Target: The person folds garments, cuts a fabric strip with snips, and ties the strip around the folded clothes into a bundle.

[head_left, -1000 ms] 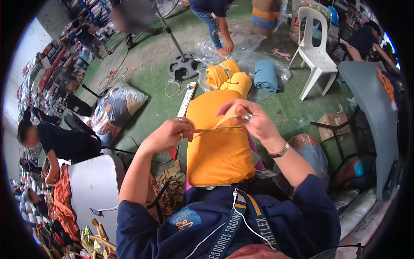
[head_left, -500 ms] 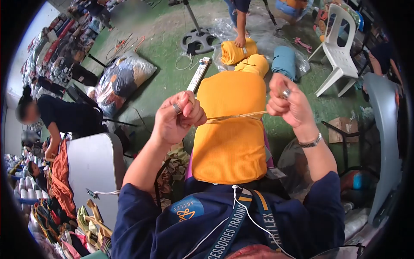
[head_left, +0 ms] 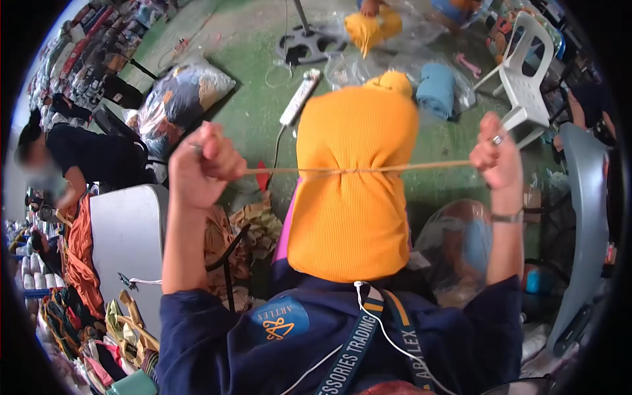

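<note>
A bundle of ribbed yellow-orange fabric [head_left: 349, 230] rests in front of my body, over my lap. Around its middle runs a thin tan cord [head_left: 434, 166], crossed at the centre and pulled taut, so the cloth puckers there. My left hand [head_left: 205, 164] is closed in a fist on one end, out to the left of the bundle. On the other side, my right hand [head_left: 498, 155] grips the opposite end, at about the same height. Both hands are clear of the fabric itself.
Beyond the bundle lie a rolled blue fabric [head_left: 436, 91] and a white power strip [head_left: 300, 99]. A white plastic chair [head_left: 523, 79] stands at right. Someone's hand holds a yellow roll [head_left: 372, 29]. At left, a person in dark clothes [head_left: 99, 155] bends beside a grey table [head_left: 128, 237].
My hands have spread far apart, drawing the cord tight and pinching in the bundle's middle. The other person's hand has lifted the yellow roll away from the floor beside the bundle.
</note>
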`<action>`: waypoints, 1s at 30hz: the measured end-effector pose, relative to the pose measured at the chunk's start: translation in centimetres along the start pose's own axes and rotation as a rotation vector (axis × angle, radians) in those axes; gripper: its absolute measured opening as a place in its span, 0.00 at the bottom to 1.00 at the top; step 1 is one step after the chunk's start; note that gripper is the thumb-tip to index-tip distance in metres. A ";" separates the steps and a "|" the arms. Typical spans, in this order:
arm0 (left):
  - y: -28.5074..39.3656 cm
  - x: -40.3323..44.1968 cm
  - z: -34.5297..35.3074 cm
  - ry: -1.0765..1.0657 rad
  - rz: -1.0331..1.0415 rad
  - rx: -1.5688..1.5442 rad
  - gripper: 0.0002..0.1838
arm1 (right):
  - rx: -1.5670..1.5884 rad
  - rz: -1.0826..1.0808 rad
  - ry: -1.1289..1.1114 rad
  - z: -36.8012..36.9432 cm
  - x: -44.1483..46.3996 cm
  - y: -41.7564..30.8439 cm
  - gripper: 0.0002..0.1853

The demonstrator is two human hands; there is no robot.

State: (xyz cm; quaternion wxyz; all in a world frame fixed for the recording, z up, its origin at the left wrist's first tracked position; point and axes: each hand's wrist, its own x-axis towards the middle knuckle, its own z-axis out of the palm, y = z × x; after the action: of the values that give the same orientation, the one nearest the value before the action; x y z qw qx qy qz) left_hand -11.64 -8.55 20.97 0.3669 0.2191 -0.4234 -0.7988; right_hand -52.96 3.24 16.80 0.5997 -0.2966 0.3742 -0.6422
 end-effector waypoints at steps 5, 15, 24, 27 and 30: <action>-6.7 -0.3 -7.8 0.331 -0.063 -0.366 0.17 | 0.151 0.053 0.141 -6.9 0.6 6.5 0.11; -21.5 6.8 -15.9 0.612 -0.515 -0.616 0.10 | 0.675 0.339 0.617 -10.9 7.6 23.6 0.10; -20.7 10.8 -13.2 -0.046 -0.609 0.415 0.13 | -0.010 -0.052 0.244 1.8 8.5 17.6 0.15; -13.3 7.5 -2.9 0.016 -0.319 0.078 0.09 | 0.145 -0.192 0.162 9.4 5.1 10.4 0.14; -6.8 7.7 2.5 -0.226 -0.068 -0.014 0.06 | -0.122 -0.455 0.041 15.2 1.0 5.3 0.14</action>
State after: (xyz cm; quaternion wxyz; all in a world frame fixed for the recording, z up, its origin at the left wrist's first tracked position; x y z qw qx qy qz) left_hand -20.90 -10.67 16.30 0.2913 0.1391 -0.4488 -0.8333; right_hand -37.54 0.38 20.53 0.4128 -0.3957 0.3480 -0.7429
